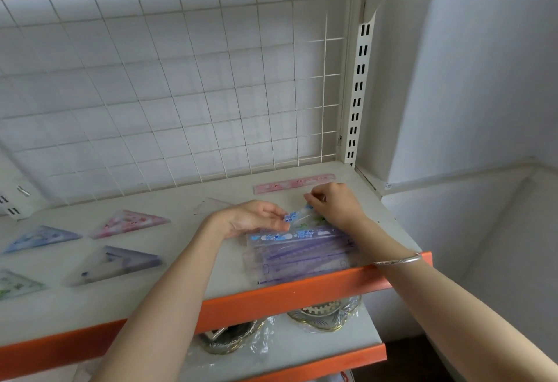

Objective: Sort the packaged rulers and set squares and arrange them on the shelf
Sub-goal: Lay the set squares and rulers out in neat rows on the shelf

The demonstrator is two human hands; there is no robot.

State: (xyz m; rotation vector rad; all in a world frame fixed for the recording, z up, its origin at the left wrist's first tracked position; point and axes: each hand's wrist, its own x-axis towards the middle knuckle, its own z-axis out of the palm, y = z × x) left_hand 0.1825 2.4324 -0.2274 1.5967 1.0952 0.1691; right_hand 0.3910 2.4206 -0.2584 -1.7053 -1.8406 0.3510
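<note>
Purple-tinted ruler packs [302, 253] sit stacked at lower centre-right of frame, on the front of the shelf [75, 306]. I'd guess we're approx halfway. Sorted so far at left: blue set square [39, 238], pink set square [133, 221], purple set square [120, 262], green set square [15, 285], plus a pink ruler [294, 183] at the back right.

Left hand [253, 218] and right hand [335, 203] each pinch an end of a clear pack [297, 215] w/ blue label, just above the stack. It looks thin and glossy, print too blurred to read.
</note>
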